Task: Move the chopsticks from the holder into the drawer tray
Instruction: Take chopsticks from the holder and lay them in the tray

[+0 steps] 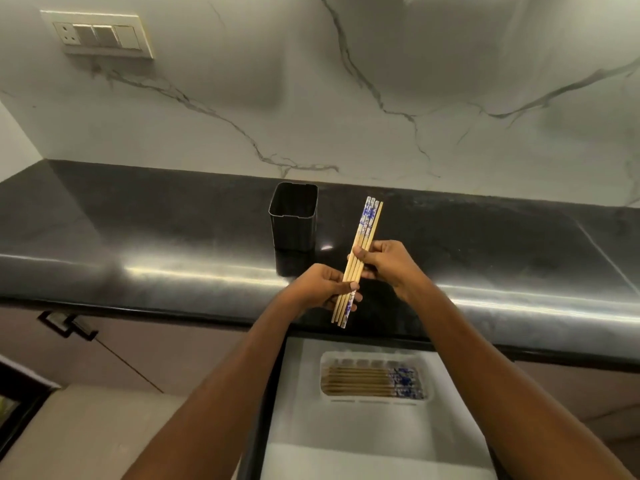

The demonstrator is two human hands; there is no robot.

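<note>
Above a glossy black desk, the left hand and right hand hold chopsticks, fingers pinching them beside the holder; others lie blurred in the drawer tray.

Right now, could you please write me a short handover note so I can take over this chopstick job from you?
Left hand: gripping the lower part of the held chopsticks.
Right hand: gripping the same bundle higher up, above the countertop.
Holder: upright on the countertop, looks empty from this angle.
Done: a batch of chopsticks already lies flat in the drawer tray, in the open drawer below.
Left: lower the held bundle into the tray beside the others; one stick seems to point the opposite way, so consider flipping it.
</note>
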